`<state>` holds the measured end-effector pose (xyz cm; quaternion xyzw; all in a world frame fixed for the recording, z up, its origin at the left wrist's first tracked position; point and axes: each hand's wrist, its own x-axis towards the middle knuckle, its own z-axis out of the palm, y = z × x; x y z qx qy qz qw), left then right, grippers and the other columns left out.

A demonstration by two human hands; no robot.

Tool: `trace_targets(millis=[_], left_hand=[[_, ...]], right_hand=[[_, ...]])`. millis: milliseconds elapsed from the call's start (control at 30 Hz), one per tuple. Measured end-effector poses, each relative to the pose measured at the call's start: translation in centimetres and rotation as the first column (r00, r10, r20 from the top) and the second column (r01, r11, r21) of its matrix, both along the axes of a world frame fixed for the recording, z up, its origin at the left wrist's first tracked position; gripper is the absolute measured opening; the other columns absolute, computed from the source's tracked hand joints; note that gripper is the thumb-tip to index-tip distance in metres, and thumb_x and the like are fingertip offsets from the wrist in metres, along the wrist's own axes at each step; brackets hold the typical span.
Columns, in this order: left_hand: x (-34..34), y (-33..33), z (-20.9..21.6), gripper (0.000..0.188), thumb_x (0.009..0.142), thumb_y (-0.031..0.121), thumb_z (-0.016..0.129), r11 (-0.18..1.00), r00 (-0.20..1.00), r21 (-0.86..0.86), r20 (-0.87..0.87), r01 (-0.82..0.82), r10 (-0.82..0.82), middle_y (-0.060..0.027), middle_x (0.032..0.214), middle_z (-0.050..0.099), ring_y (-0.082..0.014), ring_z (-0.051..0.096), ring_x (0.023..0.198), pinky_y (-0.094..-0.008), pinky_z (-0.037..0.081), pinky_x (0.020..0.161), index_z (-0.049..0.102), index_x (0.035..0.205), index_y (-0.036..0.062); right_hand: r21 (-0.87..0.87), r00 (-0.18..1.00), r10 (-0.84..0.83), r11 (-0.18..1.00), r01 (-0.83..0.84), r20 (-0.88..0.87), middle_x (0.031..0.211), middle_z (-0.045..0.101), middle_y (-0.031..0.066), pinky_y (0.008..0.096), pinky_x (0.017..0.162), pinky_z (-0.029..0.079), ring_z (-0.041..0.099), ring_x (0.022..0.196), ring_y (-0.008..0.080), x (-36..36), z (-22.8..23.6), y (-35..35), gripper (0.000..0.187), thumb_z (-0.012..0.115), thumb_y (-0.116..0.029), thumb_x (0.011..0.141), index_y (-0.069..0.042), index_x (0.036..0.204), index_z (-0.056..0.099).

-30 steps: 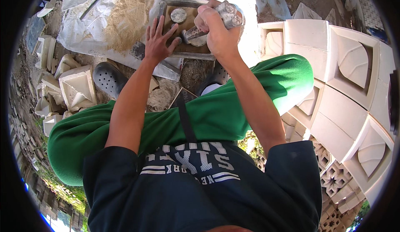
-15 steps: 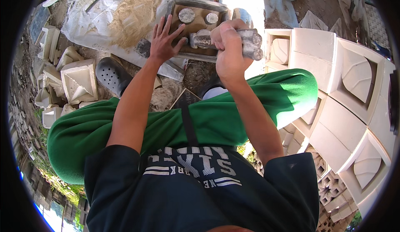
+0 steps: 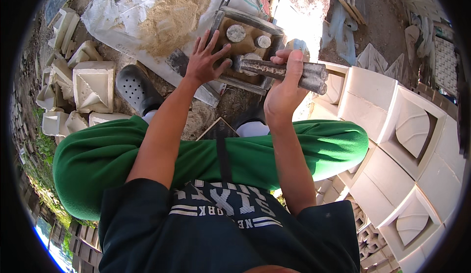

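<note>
My left hand [image 3: 208, 62] lies with its fingers spread over the near left rim of a dark rectangular mould box [image 3: 252, 18]. Sandy material fills the box, and several round pegs with pale tops, such as the round peg [image 3: 236, 33], stand in it. A dark bar-shaped tool [image 3: 311, 77] with a thick, lobed end is in my right hand [image 3: 284, 94], held over the box's near right corner. Its narrower end points left, over a pale round peg. My thumb is raised beside the bar, and part of my grip is hidden.
A pile of sand [image 3: 174, 18] lies on a white sheet [image 3: 110, 20] beyond my left hand. Pale cast blocks [image 3: 94, 86] are heaped at the left. Stacked pale blocks [image 3: 368, 89] with relief shapes line the right side. A dark clog [image 3: 137, 89] covers my left foot.
My right hand has turned and lowered, its fist loosening with the thumb now up along the tool. My left hand stays at the box rim. The whole view has shifted slightly.
</note>
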<state>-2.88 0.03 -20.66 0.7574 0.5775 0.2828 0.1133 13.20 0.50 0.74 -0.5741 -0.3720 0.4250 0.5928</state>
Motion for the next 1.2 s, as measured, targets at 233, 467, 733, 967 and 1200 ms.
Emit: trace_targets(millis=[233,467,733,967,1200], left_hand=[[0.0,-0.4,-0.2,0.046,0.085,0.042,0.071,0.999,0.996,-0.038,0.087,-0.016,0.019,-0.0108,0.16,0.029,-0.0379,0.024,0.147,-0.0566,0.025,0.116,0.064,0.129,0.0294],[-0.2,-0.5,0.2,0.05,0.081,0.034,0.075,1.0,0.988,-0.003,0.15,-0.021,0.021,-0.0115,0.159,0.031,-0.0382,0.026,0.147,-0.053,0.029,0.116,0.063,0.13,0.0289],[0.0,-0.5,0.3,0.049,0.08,0.035,0.075,0.998,0.982,-0.047,0.184,-0.029,0.037,-0.009,0.159,0.031,-0.0342,0.026,0.147,-0.0532,0.027,0.117,0.064,0.128,0.0285],[-0.1,-0.5,0.1,0.049,0.08,0.036,0.074,0.998,0.979,-0.055,0.199,-0.04,0.05,-0.0086,0.16,0.031,-0.0336,0.027,0.147,-0.0537,0.027,0.117,0.064,0.127,0.0292],[-0.2,-0.5,-0.2,0.052,0.08,0.037,0.074,0.997,0.978,-0.044,0.195,-0.062,0.069,-0.009,0.159,0.031,-0.0323,0.029,0.146,-0.0526,0.027,0.117,0.062,0.13,0.0291]], right_hand=[[0.121,0.999,0.027,0.992,-0.025,-0.019,0.056,0.039,0.0004,0.0295,0.055,0.037,0.034,0.052,0.0105,-3.3,1.0,0.2,0.04,0.054,-0.02,0.101,-0.01,0.067,0.037],[0.183,0.959,0.234,0.947,-0.262,0.162,0.052,0.042,0.004,0.0295,0.048,0.035,0.034,0.046,0.0122,-3.6,-0.6,0.9,0.035,0.054,-0.01,0.094,-0.008,0.063,0.039],[0.141,0.891,0.443,0.881,-0.453,0.095,0.061,0.056,0.0085,0.0241,0.049,0.036,0.046,0.051,0.0097,-3.2,-0.4,2.5,0.019,0.058,-0.008,0.089,0.004,0.075,0.058],[0.154,0.77,0.603,0.757,-0.635,0.211,0.048,0.04,0.0051,0.0349,0.05,0.044,0.037,0.042,0.0132,-3.5,1.5,3.2,0.027,0.053,-0.006,0.085,-0.005,0.06,0.043],[0.112,0.828,0.553,0.82,-0.561,0.094,0.056,0.047,0.0077,0.0387,0.061,0.048,0.047,0.051,0.0184,-3.8,-0.1,4.7,0.025,0.053,-0.008,0.091,-0.004,0.067,0.047]])
